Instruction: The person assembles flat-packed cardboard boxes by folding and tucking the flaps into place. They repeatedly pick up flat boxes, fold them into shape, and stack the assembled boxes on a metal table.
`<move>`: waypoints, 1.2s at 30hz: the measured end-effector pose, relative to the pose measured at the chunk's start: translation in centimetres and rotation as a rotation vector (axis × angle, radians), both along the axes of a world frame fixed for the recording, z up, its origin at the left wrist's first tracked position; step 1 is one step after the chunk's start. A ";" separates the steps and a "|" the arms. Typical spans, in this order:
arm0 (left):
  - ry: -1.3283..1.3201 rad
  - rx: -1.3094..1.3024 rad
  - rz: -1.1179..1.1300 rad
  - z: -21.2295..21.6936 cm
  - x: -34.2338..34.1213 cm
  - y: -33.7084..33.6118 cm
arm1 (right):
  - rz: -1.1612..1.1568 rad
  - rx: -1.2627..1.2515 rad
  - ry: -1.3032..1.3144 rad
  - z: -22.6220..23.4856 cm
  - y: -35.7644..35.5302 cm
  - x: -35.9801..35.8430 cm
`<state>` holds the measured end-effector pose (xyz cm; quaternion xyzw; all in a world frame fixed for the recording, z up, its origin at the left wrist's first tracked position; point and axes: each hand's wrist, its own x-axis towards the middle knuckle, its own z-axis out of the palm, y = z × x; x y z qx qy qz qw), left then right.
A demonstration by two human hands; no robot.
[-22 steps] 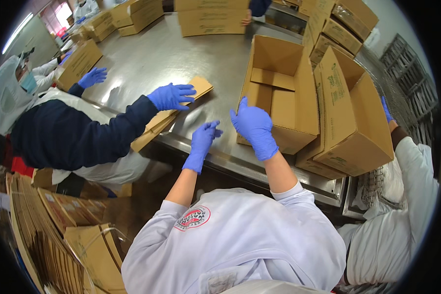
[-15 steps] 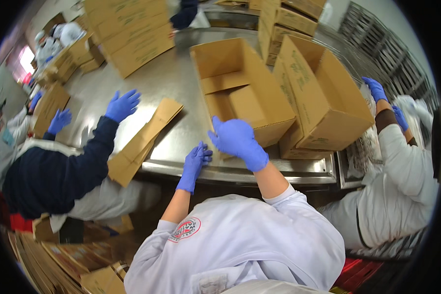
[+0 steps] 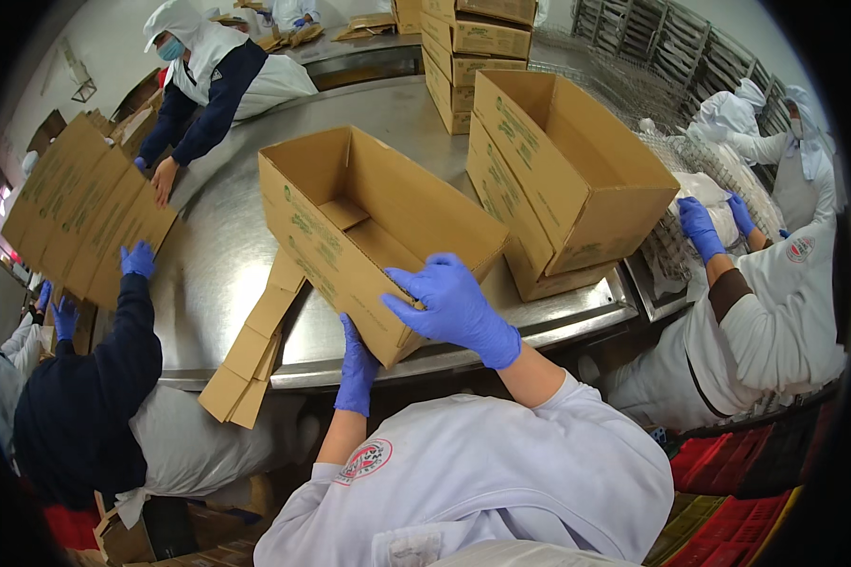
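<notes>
An open-topped brown cardboard box [image 3: 317, 248] stands at an angle by the near edge of the steel table [image 3: 219, 222]. Flat against its near left side, low by the corner, lies my left hand [image 3: 356, 370] in a blue glove, fingers stretched. My right hand [image 3: 459, 307], gloved too, is bent over the near rim, its thumb and a finger pointing left; its other fingertips are partly hidden. A folded cardboard piece [image 3: 255, 345] juts over the table edge left of the box.
To the right, another open box [image 3: 624, 213] sits on top of a box. More boxes [image 3: 490, 42] are stacked behind. At left, two co-workers handle a large stack of cartons [image 3: 90, 213]. A co-worker's hand [image 3: 700, 230] is by wire racks at right. Red crates [image 3: 738, 529] stand lower right.
The view has swung. The box has come nearer my hands and turned, so its printed left side shows. My left hand now touches it. The carton stack at left has moved, with co-workers' hands on it.
</notes>
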<state>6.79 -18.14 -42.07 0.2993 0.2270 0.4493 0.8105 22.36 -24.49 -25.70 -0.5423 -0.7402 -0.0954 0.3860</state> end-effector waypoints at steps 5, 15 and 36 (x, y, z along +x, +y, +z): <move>-0.001 0.001 0.010 -0.3 -0.2 0.0 | -0.168 0.079 -0.061 -0.2 -0.3 -0.6; -0.033 0.001 -0.040 -0.1 -0.9 0.2 | -0.064 -0.184 -0.091 0.3 0.0 -1.3; -0.255 0.302 0.252 8.0 -0.6 4.2 | -0.013 0.475 -0.183 13.1 -1.1 -3.5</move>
